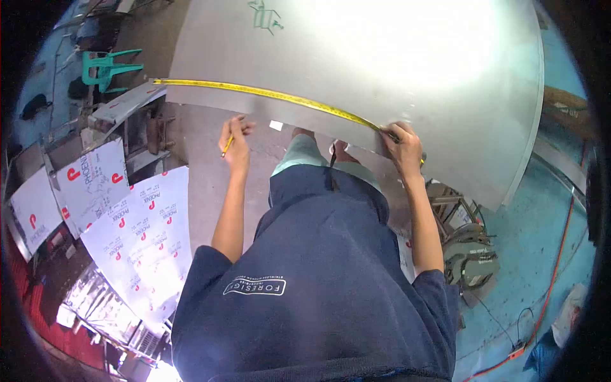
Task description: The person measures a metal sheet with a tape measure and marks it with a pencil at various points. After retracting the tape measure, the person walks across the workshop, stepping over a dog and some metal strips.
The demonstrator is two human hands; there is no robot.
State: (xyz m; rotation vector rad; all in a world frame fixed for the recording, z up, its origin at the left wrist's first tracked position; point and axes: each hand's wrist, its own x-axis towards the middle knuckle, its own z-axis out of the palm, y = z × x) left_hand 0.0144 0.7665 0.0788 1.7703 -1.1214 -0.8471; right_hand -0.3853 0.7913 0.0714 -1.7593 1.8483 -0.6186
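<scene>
A yellow measuring tape (273,95) is stretched along the near part of a large grey metal sheet (305,70), its end at the sheet's left edge. My right hand (405,149) is closed around the tape's case at the right end; the case is mostly hidden by the fingers. My left hand (236,141) hangs just off the sheet's near edge, below the tape, with a yellow pencil (227,146) held between its fingers. Green marks (265,19) are drawn on the sheet's far left part.
A green plastic stool (105,69) lies at the upper left. Printed white sheets (143,235) stand at the left. A grey machine (471,261) is on the floor at the right, with an orange cord (552,280) beyond it.
</scene>
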